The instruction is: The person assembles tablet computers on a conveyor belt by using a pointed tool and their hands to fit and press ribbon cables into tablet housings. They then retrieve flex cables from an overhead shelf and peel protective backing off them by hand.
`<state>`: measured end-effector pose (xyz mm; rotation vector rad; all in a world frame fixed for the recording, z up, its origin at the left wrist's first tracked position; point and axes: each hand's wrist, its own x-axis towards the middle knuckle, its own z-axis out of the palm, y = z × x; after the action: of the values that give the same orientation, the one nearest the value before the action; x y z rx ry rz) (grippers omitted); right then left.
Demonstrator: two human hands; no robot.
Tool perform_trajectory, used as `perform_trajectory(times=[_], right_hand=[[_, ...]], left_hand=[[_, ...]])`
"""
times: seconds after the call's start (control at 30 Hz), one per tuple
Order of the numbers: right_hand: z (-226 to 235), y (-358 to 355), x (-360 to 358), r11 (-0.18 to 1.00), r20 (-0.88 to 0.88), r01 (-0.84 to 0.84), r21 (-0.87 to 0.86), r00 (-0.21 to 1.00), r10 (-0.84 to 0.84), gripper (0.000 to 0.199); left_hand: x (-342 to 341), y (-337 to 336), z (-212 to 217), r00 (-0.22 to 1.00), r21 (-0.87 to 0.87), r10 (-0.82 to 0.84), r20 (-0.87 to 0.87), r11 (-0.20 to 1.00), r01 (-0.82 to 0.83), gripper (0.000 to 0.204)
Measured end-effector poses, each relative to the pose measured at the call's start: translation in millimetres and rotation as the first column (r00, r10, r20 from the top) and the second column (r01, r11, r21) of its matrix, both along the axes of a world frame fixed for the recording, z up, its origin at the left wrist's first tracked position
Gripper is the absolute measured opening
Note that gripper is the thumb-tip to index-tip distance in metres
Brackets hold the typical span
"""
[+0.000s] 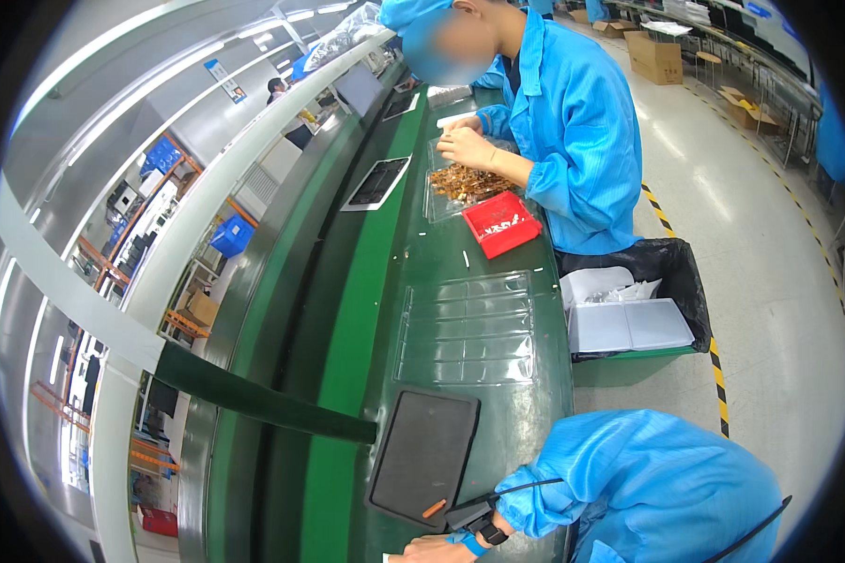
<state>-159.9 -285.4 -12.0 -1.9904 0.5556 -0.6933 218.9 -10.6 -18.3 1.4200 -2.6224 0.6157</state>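
My right hand (430, 550) is at the lower edge, its arm in a blue sleeve with a black strapped device and a blue band at the wrist. The frame cuts off most of its fingers, so their grip is hidden. A sliver of something white (386, 558) shows by the fingertips; its kind cannot be made out. Just beyond the hand lies a dark rectangular tray (421, 450), a small orange stick (434, 509) on its near right corner. My left hand is out of view.
A clear plastic blister tray (467, 328) lies farther along the green bench. Past it are a red bin (502, 225) with small white pieces and a heap of amber parts (465, 184) under a co-worker's hands (467, 147). A dark green post (263, 399) crosses at left; a black-lined waste bin (683, 281) stands right.
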Motion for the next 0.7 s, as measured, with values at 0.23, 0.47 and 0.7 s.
perform_trajectory(times=[0.23, 0.47, 0.7], right_hand=[[5, -1, -6, 0.993, -0.097, 0.077, -0.093, 0.992, -0.086, 0.031], [-3, 5, 3, 0.953, -0.124, 0.051, -0.3, 0.988, -0.092, 0.039], [28, 7, -28, 0.934, -0.069, 0.026, -0.355, 0.996, -0.055, 0.041]], left_hand=[[-80, -28, 14, 0.26, 0.226, 0.603, -0.754, 0.61, -0.76, 0.032], [-58, -30, -11, 0.23, 0.114, 0.546, -0.806, 0.524, -0.844, 0.032], [-41, -49, -26, 0.237, 0.027, 0.485, -0.842, 0.477, -0.878, 0.033]])
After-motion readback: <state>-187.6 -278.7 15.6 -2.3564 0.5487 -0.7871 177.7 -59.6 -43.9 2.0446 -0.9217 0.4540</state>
